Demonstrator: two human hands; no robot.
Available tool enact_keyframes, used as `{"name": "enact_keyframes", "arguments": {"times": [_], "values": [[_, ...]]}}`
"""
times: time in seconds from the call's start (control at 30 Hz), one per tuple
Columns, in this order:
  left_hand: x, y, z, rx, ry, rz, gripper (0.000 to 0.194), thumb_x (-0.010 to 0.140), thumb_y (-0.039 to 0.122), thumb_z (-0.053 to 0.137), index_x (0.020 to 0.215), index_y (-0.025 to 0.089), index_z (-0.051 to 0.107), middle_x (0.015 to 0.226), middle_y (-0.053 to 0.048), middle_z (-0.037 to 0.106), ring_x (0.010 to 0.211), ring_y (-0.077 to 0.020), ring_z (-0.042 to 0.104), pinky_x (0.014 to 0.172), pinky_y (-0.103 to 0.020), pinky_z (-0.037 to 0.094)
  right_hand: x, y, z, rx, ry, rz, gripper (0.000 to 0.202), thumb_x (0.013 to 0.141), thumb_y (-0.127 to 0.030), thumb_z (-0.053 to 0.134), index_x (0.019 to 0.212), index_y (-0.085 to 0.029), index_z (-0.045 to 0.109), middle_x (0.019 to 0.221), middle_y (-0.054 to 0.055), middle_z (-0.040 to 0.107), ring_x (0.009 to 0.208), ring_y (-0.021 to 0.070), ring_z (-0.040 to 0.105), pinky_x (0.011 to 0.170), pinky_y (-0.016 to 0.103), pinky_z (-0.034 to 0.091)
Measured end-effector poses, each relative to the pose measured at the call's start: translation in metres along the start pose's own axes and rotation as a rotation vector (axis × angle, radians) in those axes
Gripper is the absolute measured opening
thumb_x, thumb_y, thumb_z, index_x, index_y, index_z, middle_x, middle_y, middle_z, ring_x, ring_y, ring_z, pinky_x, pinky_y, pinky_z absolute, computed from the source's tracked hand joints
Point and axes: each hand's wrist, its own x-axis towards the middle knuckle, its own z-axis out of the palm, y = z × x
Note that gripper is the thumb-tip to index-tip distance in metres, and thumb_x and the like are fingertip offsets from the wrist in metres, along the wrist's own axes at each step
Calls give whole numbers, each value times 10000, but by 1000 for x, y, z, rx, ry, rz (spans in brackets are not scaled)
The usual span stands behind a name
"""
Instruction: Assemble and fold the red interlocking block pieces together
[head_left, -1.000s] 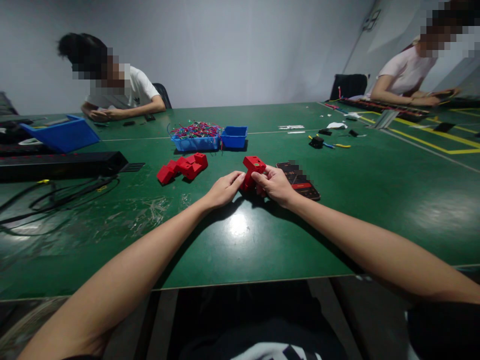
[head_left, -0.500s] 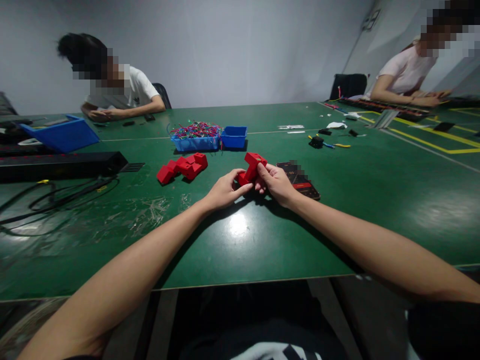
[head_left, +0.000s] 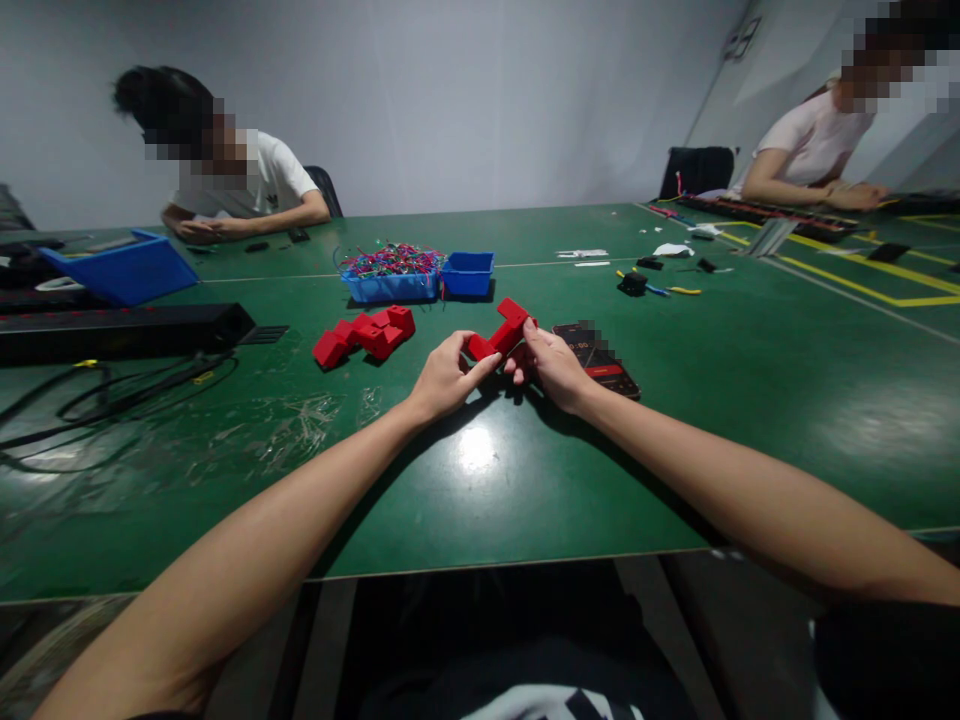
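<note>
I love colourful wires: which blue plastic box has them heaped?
The light-blue plastic box, just left of the small blue box; only it shows colourful wires heaped.

The tabletop [head_left: 570, 480] was smooth and glossy green. The red blocks [head_left: 373, 334] appeared matt plastic; the blue bins [head_left: 469, 275] appeared smooth plastic.

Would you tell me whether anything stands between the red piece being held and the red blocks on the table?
Only the left hand, gripping the end of the held red piece that faces the red blocks; nothing else visible stands between them.
</note>
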Motion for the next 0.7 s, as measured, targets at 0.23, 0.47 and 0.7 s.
{"name": "enact_keyframes", "arguments": {"times": [0.23, 0.47, 0.7], "values": [[2, -7, 2, 52, -30, 34, 350, 832, 377, 613, 1085, 144, 554, 944, -61, 636, 719, -145, 575, 674, -283, 485, -2, 0, -1, -55, -59, -96, 533, 729, -621, 711, 984, -167, 596, 578, -46, 616, 454, 80, 544, 425, 189, 413], [2, -10, 2, 74, -75, 61, 362, 805, 315, 631, 1122, 165, 537, 996, -72, 652, 817, -177, 612, 765, -320, 502, -9, -4, 4, -123, -144, -164, 432, 739, -476, 746, 1039, -180, 651, 631, -43, 620, 494, 85, 535, 449, 200, 423], [2, -11, 0, 61, -105, 59, 339, 765, 324, 679, 1063, 178, 612, 1046, -78, 679, 938, -237, 653, 859, -375, 523, -6, 5, 2, -165, -277, -172, 497, 736, -333, 745, 1203, -196, 643, 831, 8, 710, 626, 110, 603, 577, 240, 517]]}}
